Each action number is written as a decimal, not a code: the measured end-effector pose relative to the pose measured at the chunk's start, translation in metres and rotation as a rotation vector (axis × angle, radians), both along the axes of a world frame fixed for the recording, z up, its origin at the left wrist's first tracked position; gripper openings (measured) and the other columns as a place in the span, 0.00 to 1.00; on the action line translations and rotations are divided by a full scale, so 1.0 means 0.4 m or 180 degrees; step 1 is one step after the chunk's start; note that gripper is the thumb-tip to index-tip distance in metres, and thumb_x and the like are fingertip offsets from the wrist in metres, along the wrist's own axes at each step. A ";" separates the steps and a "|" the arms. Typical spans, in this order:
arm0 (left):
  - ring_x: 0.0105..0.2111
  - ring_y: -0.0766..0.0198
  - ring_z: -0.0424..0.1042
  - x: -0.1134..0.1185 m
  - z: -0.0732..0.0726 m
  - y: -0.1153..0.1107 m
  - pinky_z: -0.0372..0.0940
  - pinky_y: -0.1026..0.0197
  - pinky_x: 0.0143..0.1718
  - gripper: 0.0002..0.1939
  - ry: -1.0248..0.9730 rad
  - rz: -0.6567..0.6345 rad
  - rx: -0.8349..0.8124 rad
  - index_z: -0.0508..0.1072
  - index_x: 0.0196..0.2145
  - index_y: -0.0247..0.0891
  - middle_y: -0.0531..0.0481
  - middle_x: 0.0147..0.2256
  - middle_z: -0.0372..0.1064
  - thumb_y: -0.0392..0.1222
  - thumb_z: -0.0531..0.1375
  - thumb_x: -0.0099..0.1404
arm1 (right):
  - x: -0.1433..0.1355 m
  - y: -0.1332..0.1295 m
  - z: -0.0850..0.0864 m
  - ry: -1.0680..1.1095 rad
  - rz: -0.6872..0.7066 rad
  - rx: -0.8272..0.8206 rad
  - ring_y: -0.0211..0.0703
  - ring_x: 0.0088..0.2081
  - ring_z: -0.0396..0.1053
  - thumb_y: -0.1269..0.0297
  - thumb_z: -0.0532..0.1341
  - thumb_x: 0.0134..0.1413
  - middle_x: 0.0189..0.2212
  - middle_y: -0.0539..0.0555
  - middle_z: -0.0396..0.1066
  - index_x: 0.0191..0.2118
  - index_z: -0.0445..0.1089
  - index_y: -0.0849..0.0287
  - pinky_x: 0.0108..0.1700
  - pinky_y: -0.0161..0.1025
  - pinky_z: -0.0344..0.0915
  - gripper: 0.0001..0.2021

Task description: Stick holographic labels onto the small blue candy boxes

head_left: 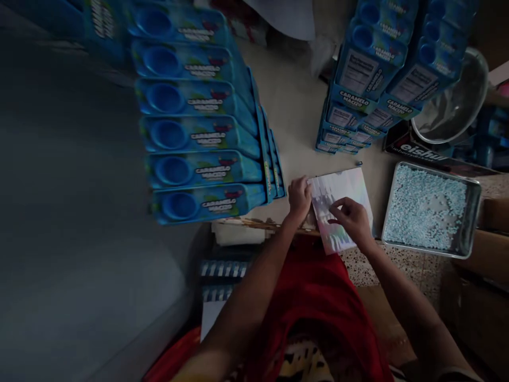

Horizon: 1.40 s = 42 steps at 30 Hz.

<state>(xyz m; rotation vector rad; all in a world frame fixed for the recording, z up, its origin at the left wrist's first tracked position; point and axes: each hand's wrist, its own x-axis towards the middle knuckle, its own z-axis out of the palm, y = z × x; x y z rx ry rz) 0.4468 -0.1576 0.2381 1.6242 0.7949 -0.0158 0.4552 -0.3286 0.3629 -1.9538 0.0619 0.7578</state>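
Note:
A shiny, whitish sheet or flat pack (362,193) with rainbow glints lies at the table's front edge, its lower part jutting over my lap. My left hand (300,199) is closed at its upper left edge, fingers curled against it. Over the middle of the same sheet is my right hand (352,217), thumb and fingertips drawn together in a pinch. Whatever sits between those fingertips is too small to make out. A small dark reddish mark or piece shows on the sheet just below them.
Stacked blue "Caramelo Macizo" boxes (207,170) stand on the left, with more blue boxes (358,74) at the back right. A metal tray (429,250) of pale blue pellets lies right. Behind it are a clear bowl (451,101) and an "eishu" carton (423,151).

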 end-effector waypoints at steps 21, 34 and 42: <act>0.23 0.65 0.67 -0.065 0.776 0.350 0.61 0.62 0.24 0.19 -0.1523 0.1057 0.1018 0.74 0.23 0.41 0.53 0.20 0.67 0.51 0.65 0.69 | 0.231 0.446 0.535 -0.1565 0.0836 0.0496 0.37 0.25 0.64 0.53 0.72 0.52 0.20 0.47 0.67 0.26 0.77 0.59 0.27 0.34 0.57 0.14; 0.22 0.64 0.67 0.151 0.666 0.569 0.60 0.61 0.29 0.20 -0.1309 0.0409 0.1139 0.73 0.21 0.38 0.52 0.17 0.65 0.47 0.66 0.69 | 0.413 0.628 0.513 -0.2134 0.1292 -0.0893 0.37 0.25 0.61 0.60 0.68 0.47 0.16 0.47 0.63 0.24 0.78 0.62 0.30 0.37 0.53 0.10; 0.25 0.64 0.68 0.172 0.626 0.567 0.60 0.61 0.31 0.19 -0.1212 0.0201 0.1040 0.75 0.27 0.38 0.51 0.22 0.70 0.51 0.64 0.72 | 0.452 0.625 0.488 -0.2086 0.1452 -0.0997 0.37 0.25 0.60 0.57 0.71 0.46 0.17 0.47 0.62 0.21 0.73 0.61 0.30 0.38 0.51 0.14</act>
